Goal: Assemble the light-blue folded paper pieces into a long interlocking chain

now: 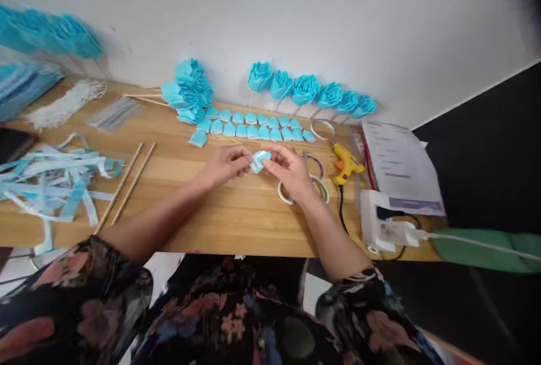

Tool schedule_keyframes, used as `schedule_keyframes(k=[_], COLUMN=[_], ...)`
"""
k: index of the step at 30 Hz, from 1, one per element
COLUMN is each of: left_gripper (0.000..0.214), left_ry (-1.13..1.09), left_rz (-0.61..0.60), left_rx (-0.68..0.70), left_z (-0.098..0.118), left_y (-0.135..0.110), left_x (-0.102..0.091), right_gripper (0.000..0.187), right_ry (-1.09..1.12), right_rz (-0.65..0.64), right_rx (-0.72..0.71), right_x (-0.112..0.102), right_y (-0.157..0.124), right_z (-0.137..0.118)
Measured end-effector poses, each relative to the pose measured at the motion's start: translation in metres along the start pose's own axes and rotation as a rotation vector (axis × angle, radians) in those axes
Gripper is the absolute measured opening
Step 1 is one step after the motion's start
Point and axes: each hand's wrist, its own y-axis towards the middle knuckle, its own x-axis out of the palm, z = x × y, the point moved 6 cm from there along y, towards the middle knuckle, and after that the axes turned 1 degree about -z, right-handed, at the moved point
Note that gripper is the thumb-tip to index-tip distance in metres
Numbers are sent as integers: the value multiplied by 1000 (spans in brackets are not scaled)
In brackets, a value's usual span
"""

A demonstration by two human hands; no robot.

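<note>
A small light-blue and white folded piece (259, 161), like the cut petals behind it, is pinched between my two hands above the middle of the table. My left hand (231, 163) grips its left edge with thumb and fingertips. On the other side, my right hand (288, 167) holds its right edge, fingers curled. Just beyond my hands, blue petals (252, 132) lie in rows on the wood. Close to my right wrist are scissors (315, 163) and a roll of tape (320, 189), partly covered by that hand.
Finished blue flowers (305, 90) on sticks lean against the wall, with a bunch (190, 92) lying left of them. A yellow glue gun (347, 164), a white power strip (374, 221) and papers (397, 156) are at right. Cut strips (63, 176) and two wooden sticks (127, 185) lie left.
</note>
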Motion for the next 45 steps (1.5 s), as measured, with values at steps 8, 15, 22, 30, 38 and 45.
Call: schedule_keyframes(k=[8,15,22,30,38,45], left_gripper=[27,20,23,19,13,14], left_ry=[-65,46,84,69,63,-33], left_rz=[-39,-49,-91,-26,-58,66], left_rx=[5,-36,8,37,0,-8], left_z=[4,-4,0,1,5,0], left_y=[-2,-1,-3,-1,-4,2], left_x=[8,8,13,8,14,2], right_gripper=[31,34,43,36,32,39], right_ry=[-78,-111,-105,-62,-79,-23], right_rz=[92,101,39,8,89,72], right_rx=[-34,-2,-4,-4,-5,80], right_x=[-3,-3,3,4,-2,-4], right_y=[0,-3,-3,-3,-3,-2], right_z=[-6,-9,-2,-6,-4,1])
